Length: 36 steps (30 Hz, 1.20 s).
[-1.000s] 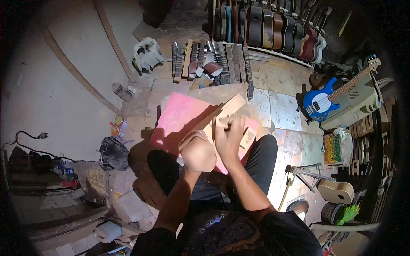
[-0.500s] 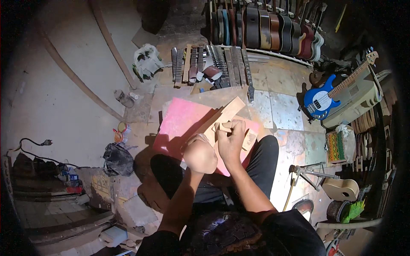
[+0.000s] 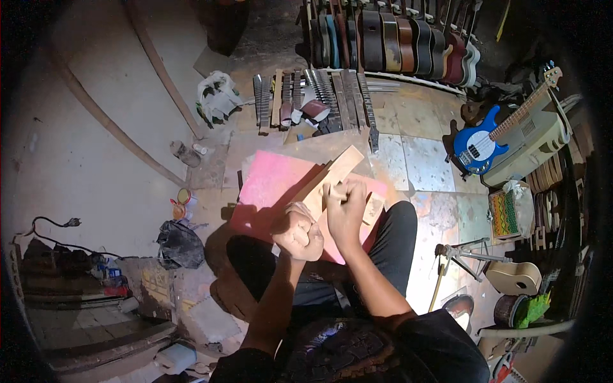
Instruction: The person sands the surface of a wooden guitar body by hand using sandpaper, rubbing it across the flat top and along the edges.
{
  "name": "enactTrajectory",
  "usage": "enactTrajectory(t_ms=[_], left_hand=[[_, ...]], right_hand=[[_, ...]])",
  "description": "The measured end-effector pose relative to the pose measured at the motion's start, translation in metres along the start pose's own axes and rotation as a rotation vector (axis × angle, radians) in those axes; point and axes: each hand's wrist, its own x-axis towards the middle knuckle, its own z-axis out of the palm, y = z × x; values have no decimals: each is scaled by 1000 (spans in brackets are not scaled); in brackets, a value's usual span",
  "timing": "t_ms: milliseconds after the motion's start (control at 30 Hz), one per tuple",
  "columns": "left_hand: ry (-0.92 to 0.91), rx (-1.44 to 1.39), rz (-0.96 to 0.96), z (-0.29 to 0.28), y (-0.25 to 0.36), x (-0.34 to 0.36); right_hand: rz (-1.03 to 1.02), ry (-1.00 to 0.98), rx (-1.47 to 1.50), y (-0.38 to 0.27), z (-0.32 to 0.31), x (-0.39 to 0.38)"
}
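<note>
A long pale wooden piece, shaped like an unfinished guitar neck, lies slanted over a pink board between my knees. My left hand is closed around its near end, fingers curled under my palm. On the wood's middle rests my right hand, its fingers bent and pinched together. What they hold is too small and too covered to make out. Just right of that hand, another pale wood piece lies on the board.
Beyond the board lie several guitar necks and fretboards with sandpaper rolls. A blue bass guitar stands at right, near a metal stand. A black bag sits at left; a guitar rack stands at the back.
The view has shifted slightly. My left fist has turned a little, with its fingers now more visible; the right hand stays nearly in place on the wood.
</note>
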Motion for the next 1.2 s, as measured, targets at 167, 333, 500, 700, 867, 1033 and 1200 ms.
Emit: enactTrajectory(t_ms=[167, 333, 500, 700, 867, 1033, 1200], left_hand=[[-20, 43, 25, 5, 0, 8], [9, 62, 18, 3, -2, 2], [-38, 38, -58, 2, -3, 2], [-13, 32, -11, 8, 0, 5], [-2, -8, -15, 5, -2, 2], [10, -1, -3, 9, -5, 3], [-20, 23, 57, 7, -1, -1]], right_hand=[[381, -88, 126, -12, -7, 25], [82, 22, 65, -2, -4, 2], [146, -57, 10, 5, -10, 6], [119, -36, 12, -5, -3, 13], [-130, -149, -54, 9, -23, -12], [-150, -152, -29, 6, -13, -3], [-152, -175, -40, 3, -14, -1]])
